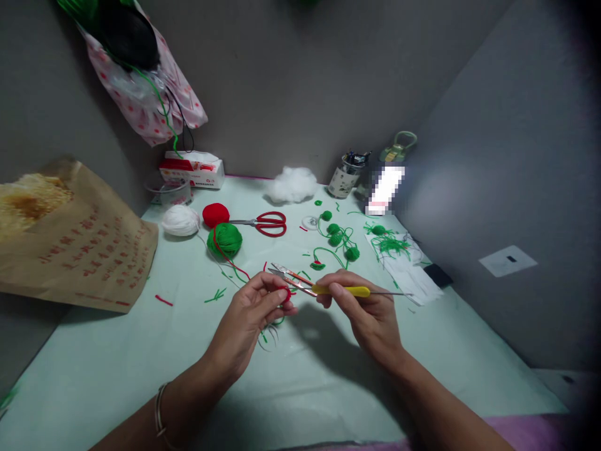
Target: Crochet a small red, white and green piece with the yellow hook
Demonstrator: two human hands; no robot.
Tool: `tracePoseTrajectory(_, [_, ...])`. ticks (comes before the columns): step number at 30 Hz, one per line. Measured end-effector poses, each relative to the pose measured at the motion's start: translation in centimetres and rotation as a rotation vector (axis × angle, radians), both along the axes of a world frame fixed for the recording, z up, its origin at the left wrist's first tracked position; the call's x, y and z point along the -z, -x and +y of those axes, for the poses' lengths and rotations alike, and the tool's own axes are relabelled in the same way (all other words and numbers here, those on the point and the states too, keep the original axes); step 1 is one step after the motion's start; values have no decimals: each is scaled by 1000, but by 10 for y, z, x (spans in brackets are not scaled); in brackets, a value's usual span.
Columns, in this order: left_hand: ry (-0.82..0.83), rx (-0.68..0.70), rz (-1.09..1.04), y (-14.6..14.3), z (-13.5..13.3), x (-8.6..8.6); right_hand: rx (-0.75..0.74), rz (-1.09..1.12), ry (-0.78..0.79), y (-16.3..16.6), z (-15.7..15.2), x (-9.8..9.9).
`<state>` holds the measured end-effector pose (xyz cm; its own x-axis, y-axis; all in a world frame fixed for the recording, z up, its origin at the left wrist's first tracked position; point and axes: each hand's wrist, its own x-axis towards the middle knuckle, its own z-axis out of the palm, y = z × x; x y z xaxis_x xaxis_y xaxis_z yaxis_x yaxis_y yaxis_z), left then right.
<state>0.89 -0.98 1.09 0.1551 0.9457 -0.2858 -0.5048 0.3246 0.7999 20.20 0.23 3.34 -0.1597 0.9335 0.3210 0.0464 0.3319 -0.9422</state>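
Observation:
Between the thumb and fingers of my left hand (258,313) is a small red crochet piece (285,294), partly covered by the fingertips. My right hand (364,310) grips a crochet hook with a yellow handle (350,291); its thin tip points left at the red piece. Red yarn (239,270) runs from the left hand back toward the green yarn ball (225,240). Just beyond my hands lie small thread snips (291,274), partly hidden by the right fingers. Some green strands show below the left fingers.
Behind are a red yarn ball (216,215), a white yarn ball (180,220), red-handled scissors (270,224), white stuffing (292,185) and several green crocheted balls (352,254). A paper bag (117,250) stands left; a pen cup (345,178) and lit phone (385,190) stand back right.

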Motion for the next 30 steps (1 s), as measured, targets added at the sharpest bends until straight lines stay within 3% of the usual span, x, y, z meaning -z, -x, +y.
tracePoseTrajectory(9, [-17, -9, 79, 0, -2, 3, -9, -178, -142, -3, -2, 3])
tracePoseTrajectory(20, [-166, -84, 363, -2, -3, 6, -60, -407, -537, -1, -4, 0])
tracePoseTrajectory(28, [-132, -64, 296, -3, -3, 12, -55, -526, -772, 5, -5, 8])
tracePoseTrajectory(30, [-147, -67, 319, -3, -4, 12, -51, -528, -743, 6, -5, 7])
